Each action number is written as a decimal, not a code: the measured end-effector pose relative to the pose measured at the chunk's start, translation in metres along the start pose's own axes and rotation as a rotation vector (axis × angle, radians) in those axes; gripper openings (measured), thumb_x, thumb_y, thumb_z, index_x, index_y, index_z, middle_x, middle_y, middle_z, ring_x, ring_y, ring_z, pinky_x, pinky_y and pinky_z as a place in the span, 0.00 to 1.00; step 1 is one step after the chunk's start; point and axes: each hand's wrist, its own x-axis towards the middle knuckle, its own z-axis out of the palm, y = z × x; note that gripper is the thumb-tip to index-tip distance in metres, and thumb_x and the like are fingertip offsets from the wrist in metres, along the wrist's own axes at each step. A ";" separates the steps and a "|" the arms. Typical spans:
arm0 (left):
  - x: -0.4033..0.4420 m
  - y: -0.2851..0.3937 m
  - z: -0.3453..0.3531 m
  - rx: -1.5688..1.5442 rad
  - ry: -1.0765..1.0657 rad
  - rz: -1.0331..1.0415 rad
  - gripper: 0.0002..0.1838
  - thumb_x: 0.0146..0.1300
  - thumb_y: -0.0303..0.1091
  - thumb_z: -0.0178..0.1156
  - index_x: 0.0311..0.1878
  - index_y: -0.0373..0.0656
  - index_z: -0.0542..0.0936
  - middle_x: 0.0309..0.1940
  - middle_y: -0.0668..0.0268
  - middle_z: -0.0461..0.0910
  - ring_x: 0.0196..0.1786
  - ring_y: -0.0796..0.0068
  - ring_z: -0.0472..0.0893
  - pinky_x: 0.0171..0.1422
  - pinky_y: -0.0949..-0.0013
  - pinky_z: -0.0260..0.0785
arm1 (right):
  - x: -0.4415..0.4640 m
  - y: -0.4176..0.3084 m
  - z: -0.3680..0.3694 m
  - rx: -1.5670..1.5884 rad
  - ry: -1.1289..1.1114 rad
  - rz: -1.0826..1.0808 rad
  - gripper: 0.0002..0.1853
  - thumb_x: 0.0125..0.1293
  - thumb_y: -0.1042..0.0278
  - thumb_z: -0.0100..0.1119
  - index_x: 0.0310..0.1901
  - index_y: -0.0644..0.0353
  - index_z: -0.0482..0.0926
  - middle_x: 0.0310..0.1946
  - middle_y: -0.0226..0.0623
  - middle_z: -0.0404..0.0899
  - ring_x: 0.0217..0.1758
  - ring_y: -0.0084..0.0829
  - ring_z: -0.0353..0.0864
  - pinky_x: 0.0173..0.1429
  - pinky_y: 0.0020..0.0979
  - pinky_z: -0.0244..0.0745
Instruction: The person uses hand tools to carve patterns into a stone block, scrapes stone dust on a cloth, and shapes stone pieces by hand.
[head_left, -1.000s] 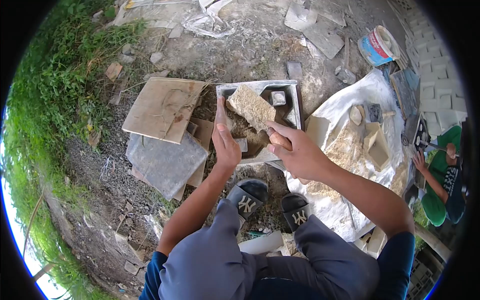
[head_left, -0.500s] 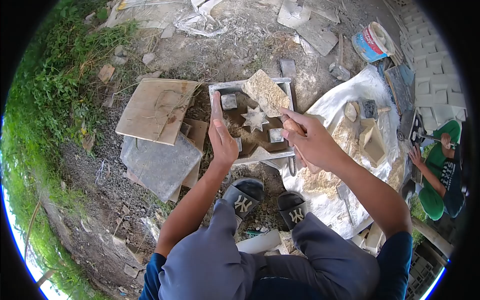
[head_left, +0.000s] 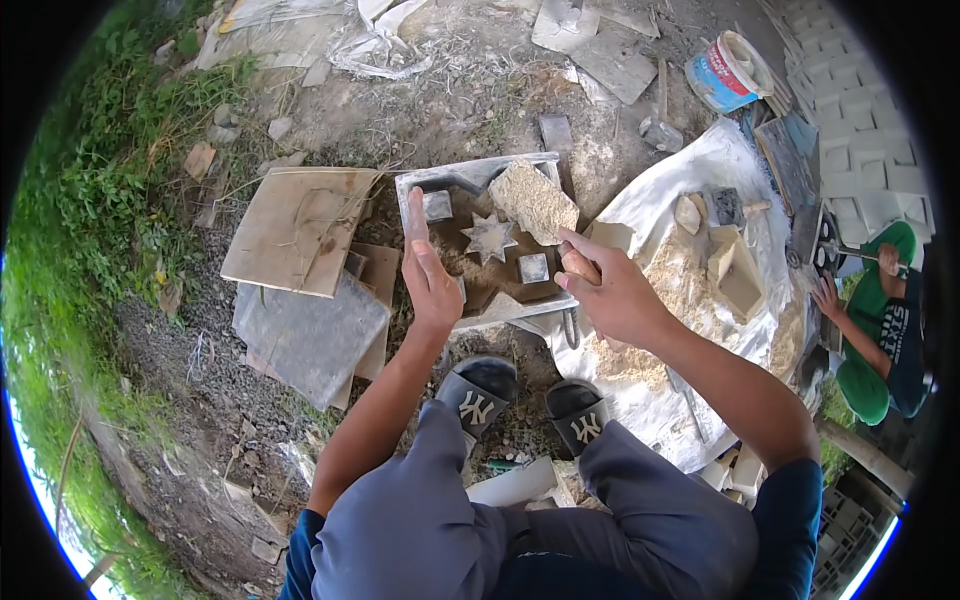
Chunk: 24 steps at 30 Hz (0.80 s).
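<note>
A square mould frame [head_left: 480, 171] lies on the ground, with a star-shaped block [head_left: 489, 238] at its centre and small square blocks around it. My left hand [head_left: 432, 282] rests along the frame's left side, fingers stretched out and holding nothing. In my right hand [head_left: 618, 290] is the wooden handle of a trowel [head_left: 535, 202]. Its blade, covered with tan sandy material, is over the frame's upper right part. To the right, a heap of the same material [head_left: 673, 282] lies on a white sheet [head_left: 640, 205].
Stacked boards [head_left: 296, 228] and a grey slab [head_left: 310, 335] lie left of the frame. A bucket [head_left: 728, 72] stands at the upper right. A co-worker [head_left: 880, 320] is at the far right. An open box-like piece [head_left: 735, 272] sits on the heap.
The loaded trowel has moved from over the frame's middle to its upper right part, uncovering the star block. My left hand stays at the left side. The whole view has shifted slightly.
</note>
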 end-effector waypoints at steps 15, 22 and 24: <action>0.000 0.001 -0.001 -0.017 -0.005 -0.003 0.39 0.81 0.56 0.26 0.78 0.30 0.54 0.79 0.47 0.55 0.82 0.54 0.52 0.84 0.56 0.41 | 0.004 -0.033 -0.018 0.221 -0.126 0.380 0.31 0.74 0.65 0.58 0.77 0.52 0.63 0.23 0.32 0.73 0.15 0.21 0.70 0.21 0.30 0.69; 0.003 -0.001 -0.004 -0.042 -0.001 -0.014 0.40 0.81 0.57 0.25 0.78 0.29 0.53 0.79 0.47 0.54 0.83 0.54 0.52 0.85 0.56 0.40 | 0.038 -0.034 -0.007 -0.068 -0.122 0.069 0.32 0.71 0.68 0.61 0.75 0.54 0.64 0.54 0.50 0.83 0.54 0.49 0.83 0.58 0.40 0.75; 0.003 -0.003 -0.005 -0.051 -0.001 -0.021 0.40 0.81 0.57 0.25 0.79 0.29 0.53 0.79 0.47 0.54 0.83 0.54 0.52 0.85 0.56 0.40 | 0.043 -0.035 0.001 -0.058 -0.149 0.086 0.33 0.70 0.69 0.61 0.75 0.54 0.64 0.60 0.51 0.81 0.62 0.53 0.80 0.65 0.41 0.72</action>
